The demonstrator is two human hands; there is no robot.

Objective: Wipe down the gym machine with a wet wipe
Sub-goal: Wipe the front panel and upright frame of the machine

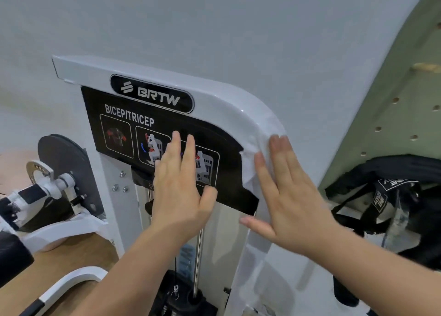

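Seen from the head camera, the right hand (286, 191) is pressing the wipe (249, 165) flat against the white frame of the machine (214, 96), just below its curved corner. Its fingers are straight, curling round nothing. The left hand (179, 184) is lying flat on the black label (119, 129), holding nothing. Because only a flat palm is pinning the wipe, it is likely to bunch up or slip off the rounded edge, leaving the frame's outer side unwiped.
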